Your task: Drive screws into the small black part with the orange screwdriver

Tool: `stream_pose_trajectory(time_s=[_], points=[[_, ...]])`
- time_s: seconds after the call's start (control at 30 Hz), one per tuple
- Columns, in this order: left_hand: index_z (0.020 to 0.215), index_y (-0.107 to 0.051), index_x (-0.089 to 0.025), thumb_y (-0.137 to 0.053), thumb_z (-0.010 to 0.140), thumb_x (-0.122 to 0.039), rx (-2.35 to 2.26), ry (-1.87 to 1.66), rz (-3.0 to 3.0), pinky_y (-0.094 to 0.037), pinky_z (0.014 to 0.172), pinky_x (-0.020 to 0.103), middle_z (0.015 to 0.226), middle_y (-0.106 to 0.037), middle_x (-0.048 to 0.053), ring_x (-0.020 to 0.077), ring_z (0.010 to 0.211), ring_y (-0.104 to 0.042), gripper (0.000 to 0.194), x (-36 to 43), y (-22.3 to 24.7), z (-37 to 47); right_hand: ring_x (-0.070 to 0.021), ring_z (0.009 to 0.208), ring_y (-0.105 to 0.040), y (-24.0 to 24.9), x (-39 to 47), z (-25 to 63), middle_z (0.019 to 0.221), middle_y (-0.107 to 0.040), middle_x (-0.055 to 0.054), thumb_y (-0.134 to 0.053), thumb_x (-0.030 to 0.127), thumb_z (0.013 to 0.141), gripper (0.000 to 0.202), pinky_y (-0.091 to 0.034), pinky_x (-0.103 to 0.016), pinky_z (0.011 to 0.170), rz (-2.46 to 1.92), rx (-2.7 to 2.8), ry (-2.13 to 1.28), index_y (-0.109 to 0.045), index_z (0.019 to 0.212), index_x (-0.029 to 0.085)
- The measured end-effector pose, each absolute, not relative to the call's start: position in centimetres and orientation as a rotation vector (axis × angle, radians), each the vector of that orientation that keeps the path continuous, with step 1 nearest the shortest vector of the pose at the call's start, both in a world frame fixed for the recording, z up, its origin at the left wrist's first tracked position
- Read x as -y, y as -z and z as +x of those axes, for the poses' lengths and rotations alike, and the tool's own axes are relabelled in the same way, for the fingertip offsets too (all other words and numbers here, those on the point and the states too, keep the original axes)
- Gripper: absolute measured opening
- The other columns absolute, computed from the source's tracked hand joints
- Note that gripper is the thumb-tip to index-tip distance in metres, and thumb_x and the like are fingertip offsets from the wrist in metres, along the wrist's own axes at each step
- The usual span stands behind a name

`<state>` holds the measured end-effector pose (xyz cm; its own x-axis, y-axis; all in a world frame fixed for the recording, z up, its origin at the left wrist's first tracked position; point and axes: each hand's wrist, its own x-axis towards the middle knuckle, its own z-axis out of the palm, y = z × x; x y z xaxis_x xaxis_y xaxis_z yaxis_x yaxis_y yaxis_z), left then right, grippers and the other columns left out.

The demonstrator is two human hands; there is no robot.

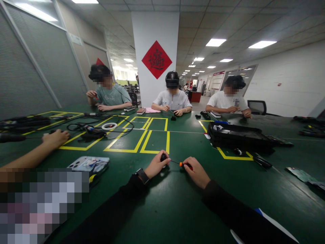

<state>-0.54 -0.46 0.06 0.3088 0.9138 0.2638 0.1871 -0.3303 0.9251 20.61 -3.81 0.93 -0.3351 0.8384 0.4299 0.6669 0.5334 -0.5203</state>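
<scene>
Over the green table, my right hand is closed around the handle of a screwdriver with an orange collar. Its thin shaft points left and meets a small black part. My left hand, with a dark watch on its wrist, pinches that part between thumb and fingers. Much of the part is hidden by the fingers, so its kind is unclear.
Black trays sit at right, near a black-handled tool. A phone lies at left, beyond it tangled cables. A co-worker's hand reaches in from the left. Across the table sit several people. Yellow tape marks rectangles.
</scene>
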Motion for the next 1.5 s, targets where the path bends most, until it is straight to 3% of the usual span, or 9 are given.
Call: stream_pose_trajectory(time_s=[0.23,0.47,0.73,0.93,1.17,1.5], points=[[0.084,-0.046,-0.018,-0.049,0.073,-0.039,-1.012,-1.098,1.738,-0.039,0.06,0.023,0.065,-0.053,-0.003,0.0098,0.06,-0.05,0.024,0.51,-0.14,-0.59,-0.0165,0.085,-0.047,-0.85,3.94,20.51,0.089,-0.053,-0.004,-0.052,0.021,0.074,0.015,-0.037,-0.03,0.077,-1.211,2.054,-0.35,-0.053,0.089,0.018],[0.083,-0.045,-0.018,-0.05,0.073,-0.039,-1.022,-1.087,1.732,-0.04,0.059,0.023,0.065,-0.053,-0.003,0.0098,0.059,-0.051,0.024,0.53,-0.15,-0.52,-0.0159,0.084,-0.047,-0.96,3.82,20.59,0.085,-0.054,-0.005,-0.038,0.02,0.083,0.018,-0.036,-0.031,0.077,-1.219,2.098,-0.366,-0.056,0.085,0.017],[0.083,-0.046,-0.018,-0.05,0.073,-0.037,-1.02,-1.083,1.755,-0.04,0.061,0.023,0.069,-0.053,-0.002,0.0099,0.062,-0.05,0.022,0.58,-0.27,-0.54,-0.0159,0.084,-0.047,-0.56,3.77,20.56,0.089,-0.053,-0.004,-0.052,0.019,0.074,0.016,-0.038,-0.029,0.076,-1.201,2.057,-0.373,-0.052,0.09,0.017],[0.083,-0.047,-0.017,-0.051,0.073,-0.035,-1.009,-1.086,1.78,-0.04,0.063,0.024,0.069,-0.053,-0.002,0.0103,0.063,-0.05,0.02,0.78,-0.55,-0.55,-0.0161,0.084,-0.047,-0.87,3.81,20.58,0.086,-0.054,-0.005,-0.04,0.022,0.083,0.017,-0.037,-0.031,0.078,-1.218,2.08,-0.377,-0.056,0.084,0.017],[0.081,-0.047,-0.017,-0.053,0.071,-0.033,-1.017,-1.107,1.778,-0.04,0.064,0.024,0.073,-0.054,-0.001,0.0105,0.065,-0.05,0.02,1.01,-0.89,-0.44,-0.015,0.08,-0.049,-0.6,3.76,20.65,0.086,-0.053,-0.004,-0.049,0.02,0.076,0.014,-0.039,-0.029,0.073,-1.219,2.024,-0.424,-0.052,0.089,0.018],[0.081,-0.047,-0.017,-0.055,0.07,-0.033,-1.007,-1.112,1.772,-0.04,0.065,0.024,0.075,-0.054,-0.001,0.0109,0.067,-0.049,0.021,0.95,-0.81,-0.45,-0.0145,0.079,-0.05,-0.6,3.73,20.68,0.084,-0.054,-0.003,-0.048,0.017,0.075,0.013,-0.04,-0.029,0.073,-1.235,1.987,-0.448,-0.051,0.087,0.019]])
